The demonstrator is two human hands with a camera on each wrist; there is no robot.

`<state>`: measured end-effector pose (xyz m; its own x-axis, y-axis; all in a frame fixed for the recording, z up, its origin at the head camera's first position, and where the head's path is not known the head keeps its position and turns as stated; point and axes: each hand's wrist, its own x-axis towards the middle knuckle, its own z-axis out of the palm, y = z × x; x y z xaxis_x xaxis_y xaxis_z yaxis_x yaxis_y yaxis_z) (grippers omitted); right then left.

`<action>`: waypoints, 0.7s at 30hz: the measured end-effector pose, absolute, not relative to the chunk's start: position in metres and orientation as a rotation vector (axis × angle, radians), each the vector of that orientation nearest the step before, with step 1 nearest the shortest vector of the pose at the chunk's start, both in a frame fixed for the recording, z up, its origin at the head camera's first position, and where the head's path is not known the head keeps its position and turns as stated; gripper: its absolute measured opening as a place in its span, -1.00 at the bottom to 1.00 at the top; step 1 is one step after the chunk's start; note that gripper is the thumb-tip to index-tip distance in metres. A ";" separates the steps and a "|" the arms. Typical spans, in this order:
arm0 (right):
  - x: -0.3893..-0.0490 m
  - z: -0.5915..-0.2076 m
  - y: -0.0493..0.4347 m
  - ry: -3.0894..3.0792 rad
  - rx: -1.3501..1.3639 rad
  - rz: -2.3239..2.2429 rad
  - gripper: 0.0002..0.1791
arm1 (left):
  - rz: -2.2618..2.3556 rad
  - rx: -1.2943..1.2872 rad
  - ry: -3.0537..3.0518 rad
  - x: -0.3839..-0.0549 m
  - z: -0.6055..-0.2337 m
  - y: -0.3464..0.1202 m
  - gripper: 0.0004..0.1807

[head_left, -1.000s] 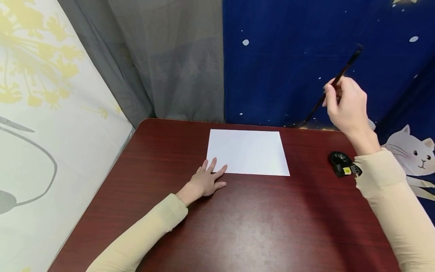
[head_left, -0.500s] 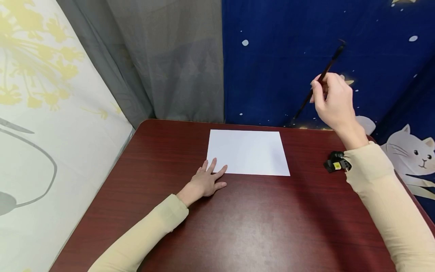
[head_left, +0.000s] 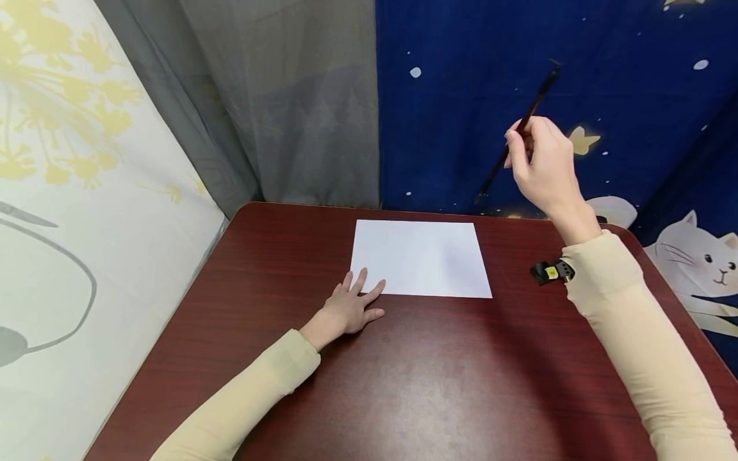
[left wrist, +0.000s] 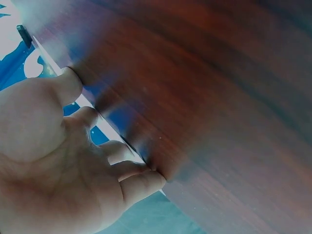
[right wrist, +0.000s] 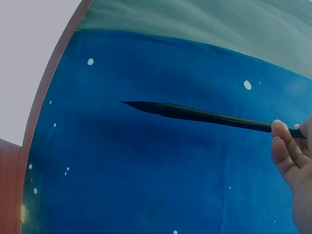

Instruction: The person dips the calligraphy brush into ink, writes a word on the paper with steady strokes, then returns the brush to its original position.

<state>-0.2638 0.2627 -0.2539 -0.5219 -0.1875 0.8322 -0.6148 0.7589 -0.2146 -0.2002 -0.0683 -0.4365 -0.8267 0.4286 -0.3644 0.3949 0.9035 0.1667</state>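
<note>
My right hand (head_left: pixel 544 163) is raised above the far right part of the table and pinches a dark brush (right wrist: pixel 204 116) between thumb and fingers. The brush slants, its pointed dark bristles aimed down and left toward the paper's far right corner, well above the surface. A blank white sheet of paper (head_left: pixel 423 256) lies flat near the table's far edge. My left hand (head_left: pixel 348 307) rests spread at the sheet's near left corner, fingertips on the paper. Seen from the left wrist, the left hand (left wrist: pixel 63 161) has its fingers extended against the tabletop and the sheet's edge.
A dark red wooden table (head_left: pixel 403 384) stretches beneath both arms. A small black device with a yellow label (head_left: pixel 551 273) shows at the right wrist. Behind the table hang a grey curtain (head_left: pixel 311 115) and a blue curtain with stars (head_left: pixel 461 115); a patterned white cloth (head_left: pixel 75 256) stands left.
My right hand has moved left and slightly up with the brush, bringing it nearer the paper. A shadow now falls on the sheet's right part. The left hand has stayed put.
</note>
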 end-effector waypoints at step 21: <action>-0.274 -0.249 0.228 -2.107 0.629 0.678 -0.73 | 0.139 0.607 2.663 -0.201 -0.436 -0.065 -0.30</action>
<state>-0.2743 0.2284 -0.2490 -0.5426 -0.1977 0.8164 -0.6366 0.7309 -0.2461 -0.2010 -0.0646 -0.4358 -0.8239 0.4344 -0.3638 0.3942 0.9007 0.1828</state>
